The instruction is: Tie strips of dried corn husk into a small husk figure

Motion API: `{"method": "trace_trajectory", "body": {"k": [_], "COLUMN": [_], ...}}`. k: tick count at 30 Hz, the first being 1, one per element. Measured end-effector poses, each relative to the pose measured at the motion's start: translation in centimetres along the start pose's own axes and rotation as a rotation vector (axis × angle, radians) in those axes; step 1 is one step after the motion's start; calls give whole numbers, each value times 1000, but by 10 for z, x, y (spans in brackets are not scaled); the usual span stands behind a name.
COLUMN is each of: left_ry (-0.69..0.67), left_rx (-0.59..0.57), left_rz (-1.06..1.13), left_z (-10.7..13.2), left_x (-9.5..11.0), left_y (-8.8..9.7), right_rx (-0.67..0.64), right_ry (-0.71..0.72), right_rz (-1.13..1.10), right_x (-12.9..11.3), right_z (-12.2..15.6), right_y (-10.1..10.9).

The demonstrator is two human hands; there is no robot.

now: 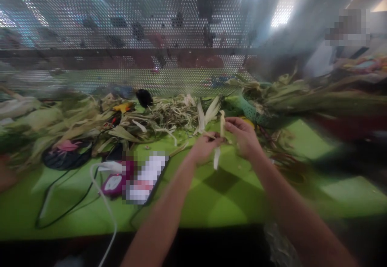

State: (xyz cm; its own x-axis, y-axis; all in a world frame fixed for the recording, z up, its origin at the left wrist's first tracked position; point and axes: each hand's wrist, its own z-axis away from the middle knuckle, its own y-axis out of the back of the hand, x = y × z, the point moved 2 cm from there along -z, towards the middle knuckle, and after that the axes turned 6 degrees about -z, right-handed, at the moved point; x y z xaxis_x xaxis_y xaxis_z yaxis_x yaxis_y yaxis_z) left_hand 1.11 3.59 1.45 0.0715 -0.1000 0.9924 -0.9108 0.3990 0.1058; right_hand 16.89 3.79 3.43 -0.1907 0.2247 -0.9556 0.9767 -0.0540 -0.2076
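Head; husk strip (pixel 222 125) pale yellow, narrow; left fingers (pixel 216 139), right fingers (pixel 232 122) pinching it

Worn on the person's head, the one camera is looking forward and down over the forearms (pixel 165 214), which are reaching in from the lower edge. It is facing across the green bench (pixel 236 208) toward a perforated screen (pixel 181 37) at the back, and is showing the fingers (pixel 232 121) at middle range, just right of center.

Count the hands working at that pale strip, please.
2: the left hand holds the pale strip low down; the right hand is at its upper part. No others show there.
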Motion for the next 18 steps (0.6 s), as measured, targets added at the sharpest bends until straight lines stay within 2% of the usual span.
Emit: {"method": "trace_trajectory", "body": {"k": [3,8,14,16,18], "left_ry": [-7,8,72,53,31], "left_rx": [159,296,267,282,262], "left_rz": [129,401,644,599,443], "left_z": [-3,-6,-2,-1,0], "left_x": [-3,-10,1,4,5], "left_y": [8,11,6,8,10], "right_rx": [-94,-185,-190,-177,-170], "right_ry": [-29,-15,2,21,53], "right_rz": [75,302,386,401,389], "right_x": [-2,-2,-1,-2,-6], "right_z": [1,4,4,5,5], "right_y": [-2,-7,-9,-9,-10]}}
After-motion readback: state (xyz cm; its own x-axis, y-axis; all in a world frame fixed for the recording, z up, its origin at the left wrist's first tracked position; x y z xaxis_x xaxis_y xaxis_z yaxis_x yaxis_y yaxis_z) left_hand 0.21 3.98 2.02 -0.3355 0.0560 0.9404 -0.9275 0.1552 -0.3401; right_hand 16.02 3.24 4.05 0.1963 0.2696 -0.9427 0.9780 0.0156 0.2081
